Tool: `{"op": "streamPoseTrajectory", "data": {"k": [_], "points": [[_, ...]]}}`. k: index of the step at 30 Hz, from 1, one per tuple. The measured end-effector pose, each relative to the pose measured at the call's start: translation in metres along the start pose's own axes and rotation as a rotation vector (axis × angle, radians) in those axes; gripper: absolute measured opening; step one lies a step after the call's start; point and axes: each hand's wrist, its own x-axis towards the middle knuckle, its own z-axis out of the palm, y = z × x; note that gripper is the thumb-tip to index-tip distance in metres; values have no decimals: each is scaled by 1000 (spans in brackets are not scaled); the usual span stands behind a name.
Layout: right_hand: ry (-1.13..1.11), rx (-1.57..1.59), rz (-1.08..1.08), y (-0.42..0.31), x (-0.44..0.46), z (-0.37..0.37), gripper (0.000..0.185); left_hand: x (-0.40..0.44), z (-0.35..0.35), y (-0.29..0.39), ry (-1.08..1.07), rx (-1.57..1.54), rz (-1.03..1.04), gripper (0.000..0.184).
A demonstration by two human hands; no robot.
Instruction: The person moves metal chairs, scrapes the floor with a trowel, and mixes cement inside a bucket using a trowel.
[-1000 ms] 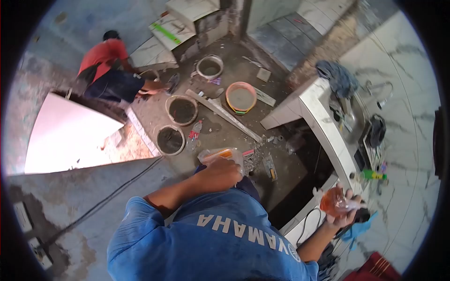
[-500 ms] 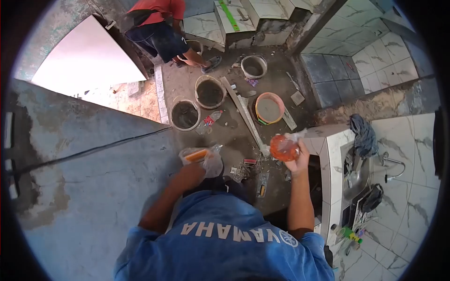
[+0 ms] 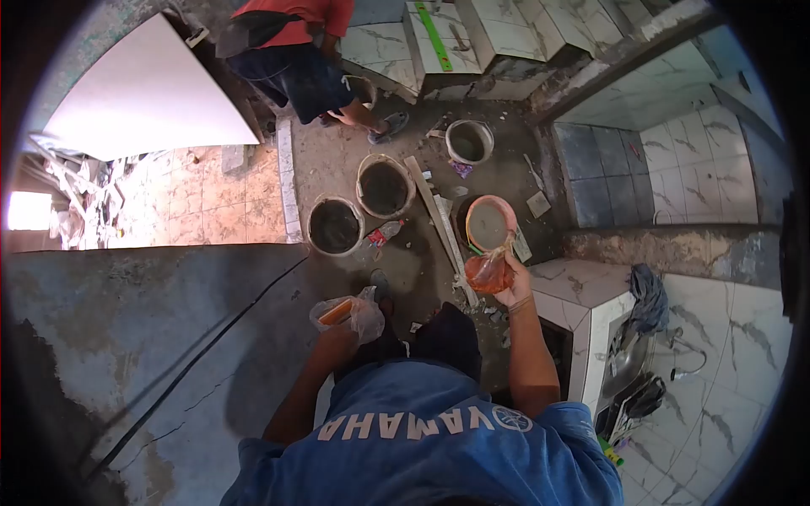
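My left hand [image 3: 339,341] is closed on a clear plastic bag [image 3: 366,319] with an orange, bar-like object [image 3: 337,312] inside; I cannot make out its kind. Held up by my right hand [image 3: 515,287] is a clear plastic bag of red-orange contents [image 3: 488,274], its fingers gripping the bag's upper part. This bag hangs just in front of the pink bucket [image 3: 489,221] of grey liquid on the floor, overlapping its near rim in view. Whether the contents are liquid or powder cannot be made out.
Several buckets stand ahead, including a dark-filled bucket [image 3: 335,226] and a white bucket [image 3: 469,142]. A long wooden plank [image 3: 436,221] lies between them. A co-worker [image 3: 291,63] bends near tiled steps [image 3: 371,44]. At right is a tiled counter [image 3: 582,291] with a sink.
My right hand and the red-orange bag have moved slightly left and down in view. The left hand has shifted a little left and lower. The view has tilted, showing more floor beyond the doorway.
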Motion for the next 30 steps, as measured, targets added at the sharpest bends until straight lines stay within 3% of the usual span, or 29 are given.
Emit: {"op": "streamPoseTrajectory", "data": {"k": [8, 13, 14, 15, 19, 23, 25, 27, 30], "points": [[44, -165, 216, -27, 93, -17, 30, 5, 10, 6, -5, -84, -259, 14], [27, -293, 464, -14, 183, -72, 24, -7, 55, 24, -73, -296, -614, 17], [-89, -304, 543, -9, 209, -86, 23, -4, 63, 30, -56, -304, -689, 17], [-199, -304, 621, 0, 233, -104, 22, -4, 76, 32, -18, -322, -696, 18], [-69, -442, 755, 54, 318, -214, 21, 17, 109, 40, -139, -456, -773, 21], [-181, -221, 982, 96, 396, -276, 23, 47, 181, 21, -252, -528, -816, 20], [-180, -302, 856, 134, 426, -332, 22, 56, 202, 12, -285, -511, -846, 18], [-39, -135, 897, 161, 449, -380, 24, 74, 207, 3, -325, -591, -900, 14], [192, -198, 962, 187, 473, -429, 19, 79, 222, -12, -383, -543, -885, 12]]}}
